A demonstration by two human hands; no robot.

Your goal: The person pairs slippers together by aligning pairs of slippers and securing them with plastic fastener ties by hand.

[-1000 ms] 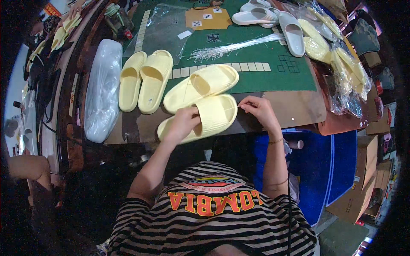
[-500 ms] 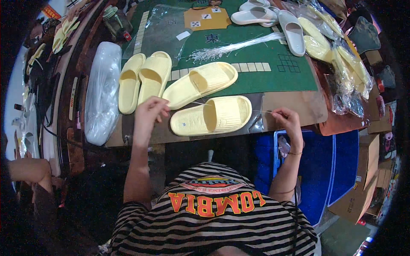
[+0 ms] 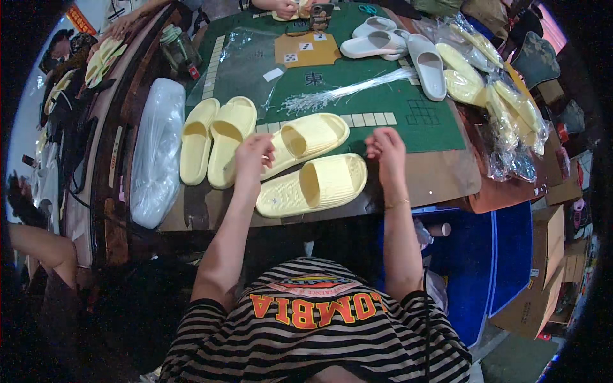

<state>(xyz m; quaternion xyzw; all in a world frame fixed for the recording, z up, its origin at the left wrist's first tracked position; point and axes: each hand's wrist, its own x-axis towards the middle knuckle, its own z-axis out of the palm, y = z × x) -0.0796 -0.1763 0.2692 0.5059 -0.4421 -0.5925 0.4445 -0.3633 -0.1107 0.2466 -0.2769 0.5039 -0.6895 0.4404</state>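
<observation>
Two pale yellow slide slippers lie side by side in front of me, a near slipper [image 3: 332,185] and a far slipper [image 3: 319,134], toes pointing right. Over the heel end of the far slipper is my left hand [image 3: 254,153], its fingers curled closed. Just right of the toes hovers my right hand [image 3: 385,148], also closed, with the fingertips bent in. Whatever either hand pinches is too fine to make out. Beyond the slippers, a bundle of thin white plastic strands [image 3: 348,92] rests on the green mat [image 3: 408,137].
Another yellow pair of slippers [image 3: 199,143] stands left, beside a plastic-wrapped white roll [image 3: 158,153]. White slippers [image 3: 426,67] and bagged yellow slippers [image 3: 514,115] occupy the right side. A blue bin [image 3: 469,268] sits below the table's right edge. Another person's hands [image 3: 287,9] show at the far edge.
My right hand has moved left and up, closer to the toes. My left hand has shifted right over the far slipper's heel. The fine thread seen near the hands earlier no longer shows.
</observation>
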